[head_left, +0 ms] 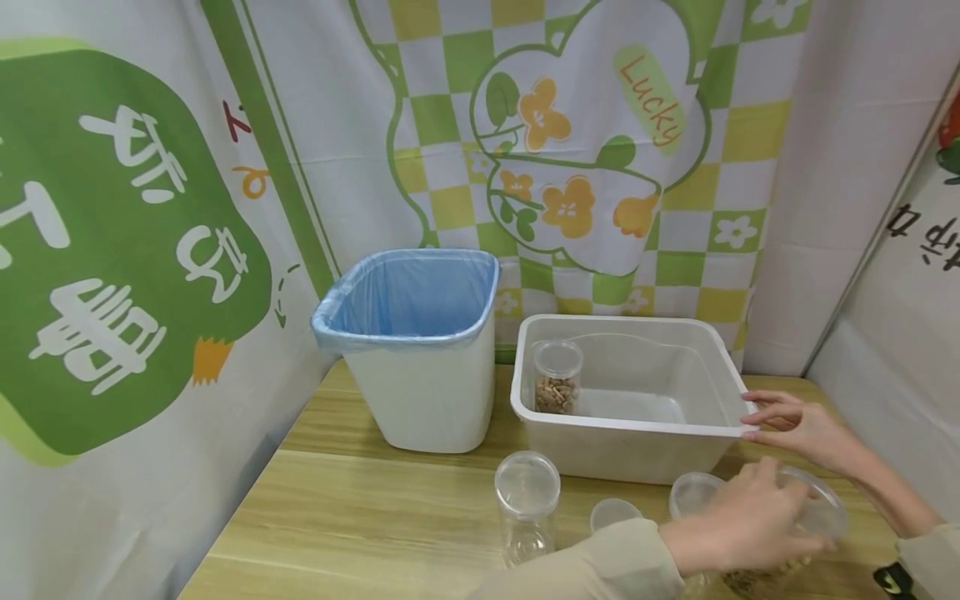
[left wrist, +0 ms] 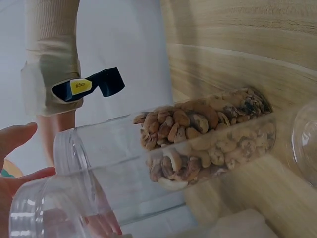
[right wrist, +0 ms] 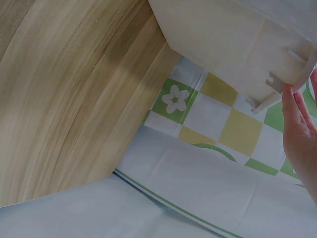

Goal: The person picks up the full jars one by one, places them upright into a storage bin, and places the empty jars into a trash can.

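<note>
My left hand [head_left: 750, 521], slightly blurred, reaches over a clear lidded jar [head_left: 825, 508] at the front right. In the left wrist view its spread fingers [left wrist: 17, 136] are beside the clear jar lids, apart from them; brown nuts [left wrist: 198, 124] show inside the jars. At the right end of a white plastic basin [head_left: 630, 450], my right hand [head_left: 813, 433] grips the rim. The right wrist view shows that hand with a finger against the basin's rim edge. Inside the basin's left corner stands a clear jar of brown pieces [head_left: 557, 383].
A white bin [head_left: 427, 400] lined with a blue bag [head_left: 412, 292] stands left of the basin. On the wooden table [head_left: 360, 517], a clear jar [head_left: 527, 500], a smaller lidded container [head_left: 615, 512] and another jar [head_left: 693, 492] stand in front. Printed curtains [head_left: 442, 125] enclose the table.
</note>
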Demonstrator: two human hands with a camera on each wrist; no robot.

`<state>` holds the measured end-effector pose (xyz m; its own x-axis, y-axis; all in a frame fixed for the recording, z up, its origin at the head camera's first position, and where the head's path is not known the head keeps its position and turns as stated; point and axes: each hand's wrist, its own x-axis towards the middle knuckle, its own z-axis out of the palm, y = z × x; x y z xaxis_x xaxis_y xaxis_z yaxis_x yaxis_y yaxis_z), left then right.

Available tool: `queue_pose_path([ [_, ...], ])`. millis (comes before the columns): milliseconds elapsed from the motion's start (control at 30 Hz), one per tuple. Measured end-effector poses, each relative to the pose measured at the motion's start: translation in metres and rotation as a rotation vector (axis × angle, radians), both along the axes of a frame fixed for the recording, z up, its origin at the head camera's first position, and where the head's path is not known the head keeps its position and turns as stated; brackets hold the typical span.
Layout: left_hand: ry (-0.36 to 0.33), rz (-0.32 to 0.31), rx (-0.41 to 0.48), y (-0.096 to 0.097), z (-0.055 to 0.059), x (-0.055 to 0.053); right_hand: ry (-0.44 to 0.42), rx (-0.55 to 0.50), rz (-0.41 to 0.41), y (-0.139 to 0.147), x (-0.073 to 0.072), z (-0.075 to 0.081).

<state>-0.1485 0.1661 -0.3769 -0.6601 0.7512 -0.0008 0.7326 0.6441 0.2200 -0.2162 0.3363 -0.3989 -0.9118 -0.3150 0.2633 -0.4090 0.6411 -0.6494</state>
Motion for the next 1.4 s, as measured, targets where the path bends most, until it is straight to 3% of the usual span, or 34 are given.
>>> queue_pose_path([
  [200, 0.089, 0.030, -0.043, 0.007, -0.007, 0.001, -0.004, 0.014, -0.012, 0.000, 0.000, -0.001],
  [467, 0.133, 0.056, -0.016, 0.012, -0.012, -0.005, 0.001, 0.036, -0.016, 0.001, -0.001, -0.004],
  [633, 0.095, 0.068, 0.013, 0.012, -0.011, -0.007, 0.012, 0.034, -0.016, 0.002, -0.001, -0.005],
  [967, 0.028, 0.031, 0.027, 0.011, -0.010, -0.012, 0.043, 0.008, 0.006, 0.003, -0.001, -0.007],
  [1200, 0.062, -0.001, 0.002, 0.010, -0.004, -0.015, 0.038, 0.015, 0.012, 0.003, -0.002, -0.003],
  [1400, 0.066, -0.043, 0.043, 0.004, 0.009, -0.014, 0.040, -0.004, 0.040, 0.004, -0.003, -0.002],
])
